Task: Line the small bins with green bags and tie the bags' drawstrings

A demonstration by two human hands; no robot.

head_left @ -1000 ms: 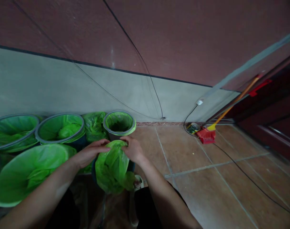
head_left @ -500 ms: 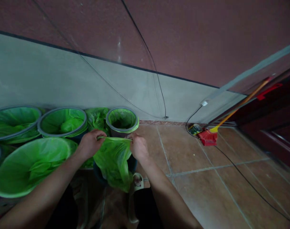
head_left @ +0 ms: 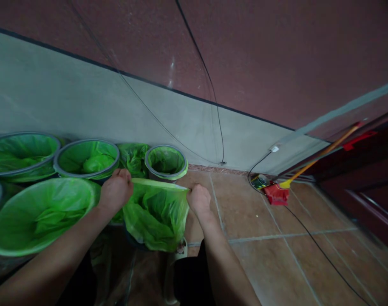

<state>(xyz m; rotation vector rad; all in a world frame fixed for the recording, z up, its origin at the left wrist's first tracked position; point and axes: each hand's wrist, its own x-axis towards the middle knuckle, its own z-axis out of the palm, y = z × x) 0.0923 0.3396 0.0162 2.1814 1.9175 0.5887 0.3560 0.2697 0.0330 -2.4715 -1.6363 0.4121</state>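
A thin green plastic bag (head_left: pixel 155 214) hangs stretched between my two hands above a dark bin whose rim is mostly hidden behind it. My left hand (head_left: pixel 116 191) is closed on the bag's left edge. My right hand (head_left: pixel 198 199) is closed on its right edge. The top edge of the bag is pulled taut into a nearly straight line. A small grey bin (head_left: pixel 166 162) lined in green stands just behind the bag, against the wall.
Several more bins with green liners (head_left: pixel 87 156) (head_left: pixel 37 214) stand to the left along the wall. A red dustpan with a yellow-handled broom (head_left: pixel 278 192) leans at the right. Black cables (head_left: pixel 311 240) run over the tiled floor and wall. A dark doorway is far right.
My hands have moved apart, drawing the crumpled bag open and its top edge tight. The view has shifted slightly, with the bins now lower left.
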